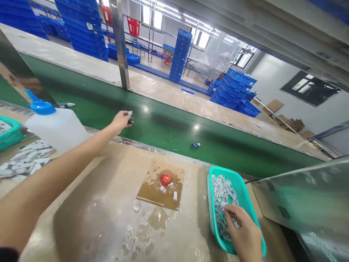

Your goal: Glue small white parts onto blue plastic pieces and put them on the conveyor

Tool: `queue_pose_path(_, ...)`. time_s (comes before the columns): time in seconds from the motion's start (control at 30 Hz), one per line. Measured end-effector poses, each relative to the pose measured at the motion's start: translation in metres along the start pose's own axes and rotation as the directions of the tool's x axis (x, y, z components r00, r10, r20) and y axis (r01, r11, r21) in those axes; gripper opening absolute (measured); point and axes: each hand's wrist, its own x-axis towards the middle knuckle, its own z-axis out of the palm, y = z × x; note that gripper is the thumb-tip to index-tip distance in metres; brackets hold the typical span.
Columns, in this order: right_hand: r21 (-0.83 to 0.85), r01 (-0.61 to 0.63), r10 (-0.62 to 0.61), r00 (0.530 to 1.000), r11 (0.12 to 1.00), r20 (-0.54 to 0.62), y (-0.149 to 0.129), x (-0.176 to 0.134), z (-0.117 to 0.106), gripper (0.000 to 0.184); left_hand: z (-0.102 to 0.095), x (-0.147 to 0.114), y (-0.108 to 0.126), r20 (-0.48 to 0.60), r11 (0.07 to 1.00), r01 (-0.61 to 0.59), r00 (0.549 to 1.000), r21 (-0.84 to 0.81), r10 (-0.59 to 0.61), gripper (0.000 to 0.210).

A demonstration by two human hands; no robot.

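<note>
The person's left hand [121,122] reaches out over the long, smooth green conveyor belt [160,127], its grip closed on a small light-and-dark piece [130,116] between thumb and fingers. Whether the piece touches the belt cannot be told. Farther right on the belt lies a small dark-blue and white part [195,145], well apart from that hand.

The right hand [242,227] is lowered into a turquoise plastic basket [226,170] at the right side of the worn tan bench [120,203]. Its thumb and fingers are curled together at the heap of small grey pieces [223,189] inside; one cannot tell whether that grip has taken hold of any.

Between the hands, nearer the person, a flat square brown board [148,191] lies wet on the bench. It carries a round red object [165,179], with a small white rectangular piece [163,189] just beside it and another white block [175,195] near the board's right edge.

On the left, behind the left forearm, stands a translucent white plastic bottle with a blue nozzle cap [42,107]. Near it are a loose pile of flat grey-white pieces [27,160] and a second turquoise basket [13,136].
</note>
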Motion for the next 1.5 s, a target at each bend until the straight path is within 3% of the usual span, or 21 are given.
queue_pose_path(0.07, 0.032, 0.08, -0.078, 0.996, 0.996, -0.052, -0.028, -0.001, 0.003, 0.017, 0.012, -0.037, 0.011, 0.164, 0.978, 0.082, 0.985, -0.193, -0.05, 0.014)
queue_pose_path(0.13, 0.135, 0.142, -0.137, 0.989, 0.981, -0.046, -0.059, 0.001, 0.013, 0.016, 0.016, -0.075, 0.021, 0.404, 0.807, 0.311, 0.91, -0.502, -0.099, 0.017)
queue_pose_path(0.17, 0.199, 0.179, -0.181, 0.983, 0.963, -0.008, -0.074, 0.004, 0.021, 0.016, 0.016, -0.093, 0.025, 0.485, 0.705, 0.415, 0.867, -0.575, -0.115, 0.018)
queue_pose_path(0.23, 0.318, 0.22, -0.256, 0.963, 0.922, 0.078, -0.098, 0.013, 0.038, 0.018, 0.014, -0.12, 0.031, 0.581, 0.561, 0.535, 0.806, -0.632, -0.114, 0.018)
queue_pose_path(0.33, 0.386, 0.216, -0.269, 0.959, 0.897, 0.089, -0.115, 0.027, 0.065, 0.018, 0.013, -0.141, 0.032, 0.631, 0.562, 0.546, 0.774, -0.622, -0.053, 0.013)
queue_pose_path(0.5, 0.346, 0.227, -0.277, 0.955, 0.911, 0.102, -0.114, 0.036, 0.091, 0.019, 0.02, -0.149, 0.025, 0.614, 0.584, 0.491, 0.789, -0.646, 0.016, 0.021)
queue_pose_path(0.67, 0.288, 0.263, -0.301, 0.948, 0.921, 0.098, -0.113, 0.034, 0.099, 0.02, 0.022, -0.15, 0.02, 0.618, 0.647, 0.424, 0.78, -0.634, 0.094, 0.03)
queue_pose_path(0.87, 0.228, 0.326, -0.347, 0.936, 0.917, 0.056, -0.112, 0.034, 0.104, 0.022, 0.022, -0.147, 0.016, 0.595, 0.682, 0.396, 0.8, -0.615, 0.072, 0.033)
queue_pose_path(1.07, 0.229, 0.326, -0.341, 0.94, 0.917, 0.028, -0.115, 0.035, 0.099, 0.021, 0.024, -0.151, 0.016, 0.58, 0.712, 0.378, 0.813, -0.591, 0.049, 0.032)
queue_pose_path(1.3, 0.259, 0.317, -0.347, 0.934, 0.913, 0.082, -0.117, 0.043, 0.087, 0.021, 0.03, -0.153, 0.017, 0.505, 0.814, 0.199, 0.853, -0.546, 0.131, 0.025)
queue_pose_path(1.37, 0.305, 0.273, -0.311, 0.947, 0.912, 0.08, -0.121, 0.044, 0.083, 0.019, 0.033, -0.155, 0.015, 0.467, 0.833, 0.114, 0.865, -0.541, 0.185, 0.022)
queue_pose_path(1.5, 0.471, 0.136, -0.164, 0.986, 0.872, 0.018, -0.134, 0.046, 0.077, 0.012, 0.037, -0.159, 0.014, 0.496, 0.852, 0.033, 0.825, -0.522, 0.272, 0.018)
